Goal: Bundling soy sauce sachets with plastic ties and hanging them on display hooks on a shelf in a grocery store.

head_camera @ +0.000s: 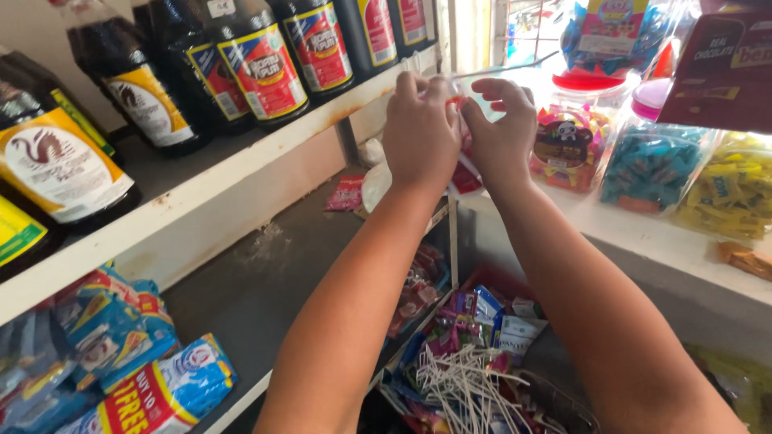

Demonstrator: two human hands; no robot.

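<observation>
Both hands [458,133] pinch a red-white packet [465,178] beside shelf edge [322,120].

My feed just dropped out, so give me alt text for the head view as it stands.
The left hand and right hand meet at shelf height, pinching a small red-and-white packet between them. Dark bottles line the shelf on the left, jars of wrapped sweets stand on the right, and sachets fill a bin below.
</observation>
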